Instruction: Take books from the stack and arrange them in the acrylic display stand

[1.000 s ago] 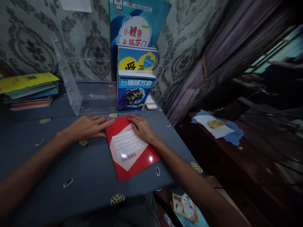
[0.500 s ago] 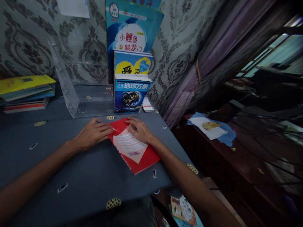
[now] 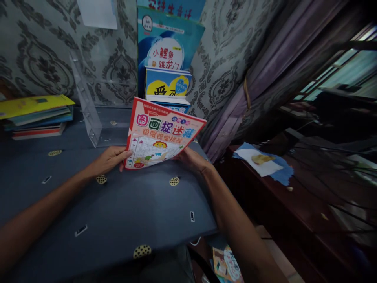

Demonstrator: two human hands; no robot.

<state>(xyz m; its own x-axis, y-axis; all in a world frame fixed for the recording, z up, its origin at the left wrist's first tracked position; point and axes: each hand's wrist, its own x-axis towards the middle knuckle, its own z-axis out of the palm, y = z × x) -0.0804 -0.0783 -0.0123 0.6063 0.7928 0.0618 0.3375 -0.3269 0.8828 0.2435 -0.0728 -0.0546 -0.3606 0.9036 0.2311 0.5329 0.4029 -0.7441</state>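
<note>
So the left hand is clamped on the lower left edge of a red-bordered book, thumb on the cover, while the book itself sits between the hands, tilted up with its front showing. The right hand is at the book's lower right, but its fingers are hidden behind it, so can't tell if they're closed. I'd call this step a two-handed hold, and imo any move from here calls for a steady grip at both ends and an even tilt. As for the rest: there's a book stack off to the left of the left hand, then a clear stand just past that hand, with its side panel kinda in the way. Beyond the hands, upright books crowd the space right behind the cover. Well right of the right hand, there's a blue cloth.
</note>
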